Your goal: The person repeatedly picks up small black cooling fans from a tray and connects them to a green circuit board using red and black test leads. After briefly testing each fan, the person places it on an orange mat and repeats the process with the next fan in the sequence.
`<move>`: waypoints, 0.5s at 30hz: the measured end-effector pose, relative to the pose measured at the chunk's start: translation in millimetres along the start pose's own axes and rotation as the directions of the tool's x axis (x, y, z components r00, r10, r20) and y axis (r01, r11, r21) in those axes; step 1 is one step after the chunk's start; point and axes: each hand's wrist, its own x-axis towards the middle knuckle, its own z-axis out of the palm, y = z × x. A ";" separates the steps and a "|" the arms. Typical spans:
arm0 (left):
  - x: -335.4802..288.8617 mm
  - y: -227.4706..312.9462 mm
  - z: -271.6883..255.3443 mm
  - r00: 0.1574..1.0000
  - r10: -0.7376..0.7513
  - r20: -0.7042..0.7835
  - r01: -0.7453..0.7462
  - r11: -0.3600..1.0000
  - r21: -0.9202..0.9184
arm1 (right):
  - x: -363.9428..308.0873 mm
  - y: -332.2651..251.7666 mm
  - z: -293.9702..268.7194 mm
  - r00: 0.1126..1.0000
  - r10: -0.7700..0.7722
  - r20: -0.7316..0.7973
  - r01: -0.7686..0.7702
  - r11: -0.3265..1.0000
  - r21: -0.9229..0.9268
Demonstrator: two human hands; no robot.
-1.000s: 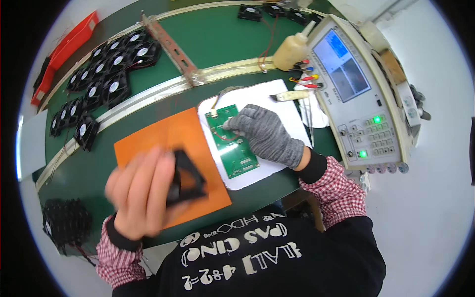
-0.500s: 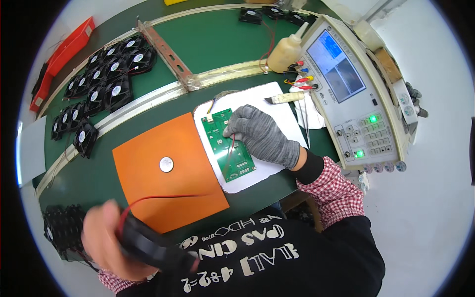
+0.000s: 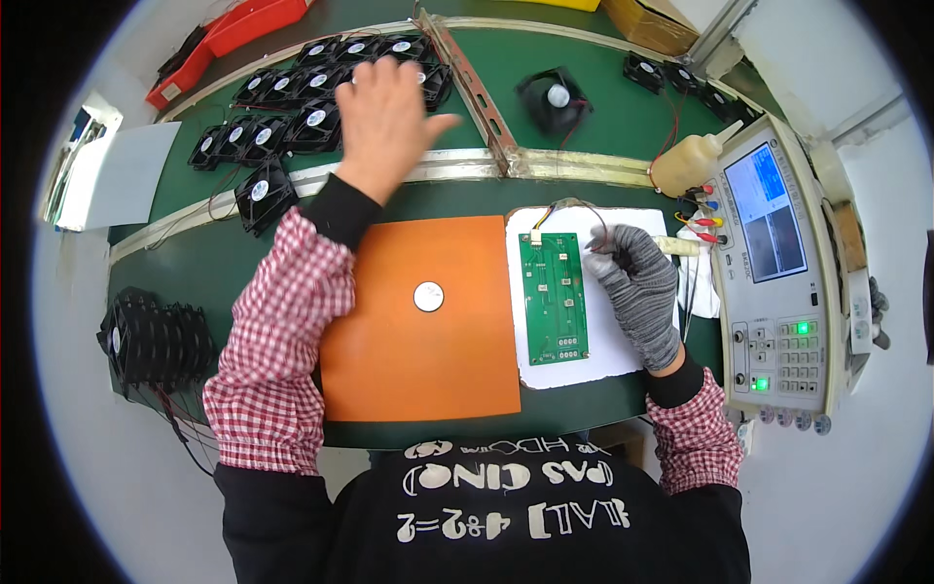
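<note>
Orange mat (image 3: 418,360) lies nearest, a white disc (image 3: 428,297) on it; just right of it a white pad (image 3: 603,362) bears the green board (image 3: 556,316), its long side running away from the person; the gloved right hand (image 3: 637,287) is at the board's right edge, fingers drawn together near a thin lead (image 3: 589,206); whether they pinch it I cannot tell. Farther right stands the tester (image 3: 778,263), screen lit, with the bottle (image 3: 684,165) at its far left corner.

Beyond the pad, the bare left hand (image 3: 384,122) reaches over the near edge of the grouped fans (image 3: 316,117), fingers extended, thumb spread, gripping nothing that shows; contact I cannot tell. Half a second ago it had a fan low by the person's body; now a blurred fan (image 3: 555,100) is right of the rail (image 3: 472,88), apart from both hands; I judge the left hand free of its load.
</note>
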 end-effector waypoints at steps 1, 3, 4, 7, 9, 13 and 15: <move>-13.1 -26.5 23.9 0.994 -0.012 0.106 0.011 1.000 0.009 | 0.2 -0.6 2.5 1.000 -0.004 0.001 0.004 0.999 0.050; -20.5 -39.5 35.3 0.987 0.036 0.157 -0.024 0.997 -0.075 | 1.1 2.5 -0.7 0.990 -0.140 0.002 0.140 0.990 -0.019; -19.8 -34.7 19.8 0.991 0.096 0.097 -0.080 0.984 -0.160 | 2.1 3.7 -1.3 0.973 -0.229 -0.014 0.227 0.970 -0.091; -37.9 -1.2 -44.3 0.973 0.229 -0.023 -0.214 0.864 -0.456 | -0.6 -6.6 -0.8 0.952 -0.305 -0.005 0.296 0.930 -0.218; -71.6 15.3 -77.8 0.893 0.434 -0.120 -0.403 0.653 -0.641 | 6.3 -34.8 2.9 0.879 -0.468 0.092 0.473 0.828 -0.301; -119.4 28.0 -125.7 0.559 0.721 -0.409 -0.802 0.345 -0.488 | -0.7 -45.1 12.8 0.751 -0.553 0.363 0.623 0.775 -0.109; -131.3 3.4 -127.0 0.596 0.728 -0.338 -0.784 0.437 -0.442 | -5.4 -32.5 3.8 0.745 -0.551 0.376 0.658 0.699 -0.280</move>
